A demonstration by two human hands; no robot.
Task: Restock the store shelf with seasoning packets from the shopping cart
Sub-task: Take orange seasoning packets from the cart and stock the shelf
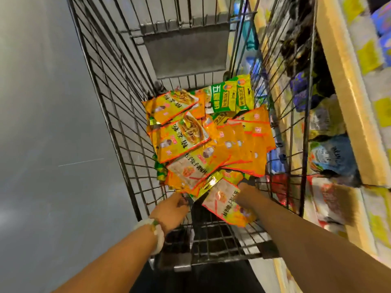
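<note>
Orange and yellow foil dominates the floor of the wire shopping cart (118, 115), where a loose heap of seasoning packets (213, 136) is spread from the far wall to the near end, with a few green packets (229, 96) lying at the back. So much stock left in the basket suggests that most of the restocking is yet to be done; how many packets have already been shelved cannot be told. The store shelf (347, 98) runs along the right of the cart, blurred, its tiers filled with assorted bags, and no gap meant for these packets can be made out.

Both arms are reached down into the near end of the basket. A pale packet with an orange and yellow border (227, 205) is held by the right hand (243, 196), fingers curled onto its upper edge; the packet is tilted and appears lifted clear of the heap, its lower part hanging over the cart's near wires. The left hand (173, 210), a light bracelet (157, 231) worn at the wrist, is placed at the near edge of the heap, its fingers bent at the corner of the lowest packets; whether anything is actually pinched there cannot be told, since the fingertips are hidden by the hand itself.

The held packet is thus already in the grip, beside the shelf side of the cart, while the remaining heap lies just beyond both hands.
</note>
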